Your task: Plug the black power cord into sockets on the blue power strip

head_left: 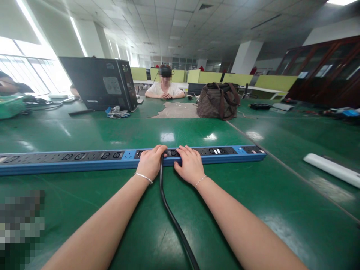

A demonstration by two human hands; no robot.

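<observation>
A long blue power strip [92,164] with black sockets and blue socket blocks lies across the green table. My left hand [150,161] is closed over its middle, at the upper end of a thick black cable [168,210]. Whatever connector the cable ends in is hidden by those fingers. Just to the right, my right hand [190,163] grips the same strip, fingers over the top and thumb at the front side. One socket [173,153] shows between the two hands. From the left hand, the cable runs down toward the bottom edge of the view.
A black computer case [98,84] stands at the back left beside grey-blue gloves [117,112]. A brown bag [218,100] sits behind the strip. Across the table is a seated person [165,88]. A white bar-shaped object [332,168] lies at right, a green basket [11,107] at far left.
</observation>
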